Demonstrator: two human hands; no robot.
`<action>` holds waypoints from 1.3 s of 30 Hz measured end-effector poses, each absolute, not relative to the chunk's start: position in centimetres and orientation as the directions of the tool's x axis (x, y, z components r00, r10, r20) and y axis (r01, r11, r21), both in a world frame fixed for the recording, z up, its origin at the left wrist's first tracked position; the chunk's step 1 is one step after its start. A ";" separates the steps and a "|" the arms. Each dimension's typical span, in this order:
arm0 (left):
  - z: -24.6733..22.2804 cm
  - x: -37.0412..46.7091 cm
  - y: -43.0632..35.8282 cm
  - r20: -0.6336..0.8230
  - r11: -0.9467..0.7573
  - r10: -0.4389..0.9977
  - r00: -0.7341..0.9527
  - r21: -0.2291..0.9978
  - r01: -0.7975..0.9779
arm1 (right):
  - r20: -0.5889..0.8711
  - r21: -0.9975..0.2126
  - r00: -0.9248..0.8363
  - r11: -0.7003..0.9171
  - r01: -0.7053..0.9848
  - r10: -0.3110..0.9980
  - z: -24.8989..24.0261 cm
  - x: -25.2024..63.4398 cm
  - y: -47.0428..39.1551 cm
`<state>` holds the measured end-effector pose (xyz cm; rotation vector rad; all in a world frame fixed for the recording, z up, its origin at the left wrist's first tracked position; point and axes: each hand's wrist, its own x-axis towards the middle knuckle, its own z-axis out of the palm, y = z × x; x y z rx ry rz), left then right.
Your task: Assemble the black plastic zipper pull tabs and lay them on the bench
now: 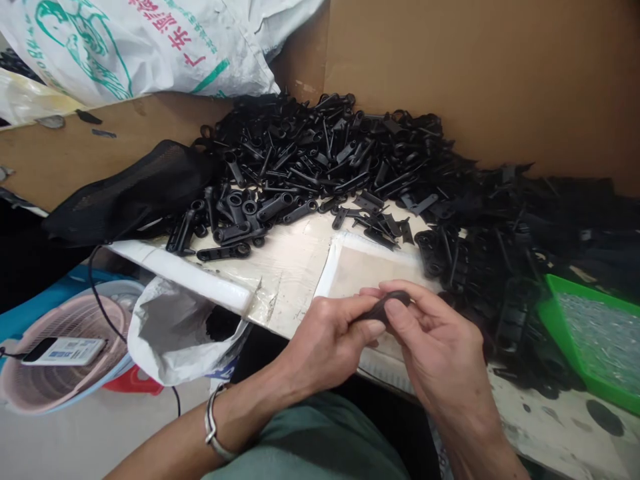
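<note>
A small black plastic part [381, 305] is held between both hands, above the front of the table. My left hand [333, 337] pinches its left end between thumb and fingers. At the other end, my right hand [435, 333] grips it with the thumb on top and the fingers behind. Much of the part is covered by my fingers, so its full shape is hidden. Under the hands lies a flat pad [370, 267] with a white border. Beyond it spreads a large heap of black plastic parts [310, 153], some with a ring at one end.
At right stands a green tray [565, 313] of small shiny pieces. A black mesh bag [135, 193] lies at left. Below the table's left edge are an open white sack [165, 333] and a pink basket [40, 373] with a white device [65, 351]. Cardboard [480, 73] walls the back.
</note>
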<state>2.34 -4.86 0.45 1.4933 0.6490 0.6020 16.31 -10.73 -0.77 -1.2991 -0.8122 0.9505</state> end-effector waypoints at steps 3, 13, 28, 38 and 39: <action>0.4 2.7 -4.6 0.031 -0.026 0.688 0.725 1.000 -0.018 | -0.018 -0.999 0.466 0.007 -0.052 0.885 -1.1 16.3 -10.5; 1.0 1.8 -4.6 0.060 -0.114 0.675 0.735 0.993 0.024 | 0.046 -0.987 0.299 -0.002 0.159 0.953 0.1 18.0 -10.7; -0.4 2.1 -5.0 -0.082 -0.014 0.704 0.705 0.992 0.129 | -0.055 -0.995 0.242 -0.075 0.071 0.969 -0.8 18.5 -10.5; -0.8 3.2 -3.7 -0.244 0.411 0.729 0.640 0.903 -0.124 | -0.101 -0.985 0.270 -0.135 0.110 0.958 -0.6 18.4 -7.8; -0.7 3.3 -3.5 -0.253 0.468 0.739 0.624 0.859 -0.206 | -0.099 -0.989 0.257 -0.124 0.082 0.961 -0.5 18.5 -7.5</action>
